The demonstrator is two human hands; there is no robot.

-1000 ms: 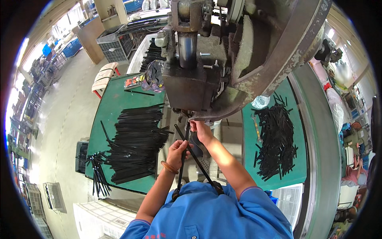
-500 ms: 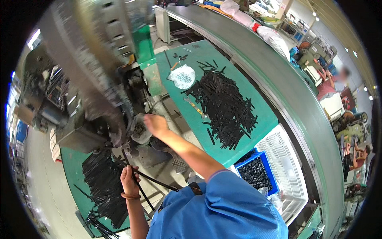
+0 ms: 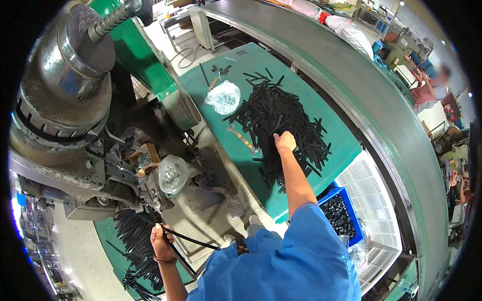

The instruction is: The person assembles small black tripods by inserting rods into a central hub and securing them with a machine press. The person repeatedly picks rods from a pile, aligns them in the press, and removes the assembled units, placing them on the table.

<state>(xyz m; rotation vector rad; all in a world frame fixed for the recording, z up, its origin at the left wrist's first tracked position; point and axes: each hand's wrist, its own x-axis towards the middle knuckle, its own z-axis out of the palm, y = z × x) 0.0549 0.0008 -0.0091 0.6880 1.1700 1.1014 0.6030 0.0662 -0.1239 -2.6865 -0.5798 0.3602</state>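
Note:
My left hand [image 3: 160, 243] is closed around long, thin black strips [image 3: 193, 239], held below the head of a heavy metal press [image 3: 65, 100]. One strip slants toward my body and another points down to the right. My right hand [image 3: 285, 142] rests over a large pile of short black strips [image 3: 273, 113] on a green table [image 3: 246, 55]. Its fingers are bent together, and their tips are hidden against the dark pieces. Beside the pile lie a wrench [image 3: 242, 139] and a plastic bag of small metal parts [image 3: 223, 97].
Another clear bag of metal parts [image 3: 172, 174] hangs by the press, above a foot pedal [image 3: 234, 206]. More long black strips [image 3: 138, 246] lie at lower left. A blue bin of black pieces [image 3: 339, 213] and a white basket [image 3: 374, 200] stand right. A conveyor [image 3: 371, 105] curves behind.
My right hand has moved right, from the bag by the press to the pile on the table. My left hand still holds the long strips. The view has shifted, showing more of the press.

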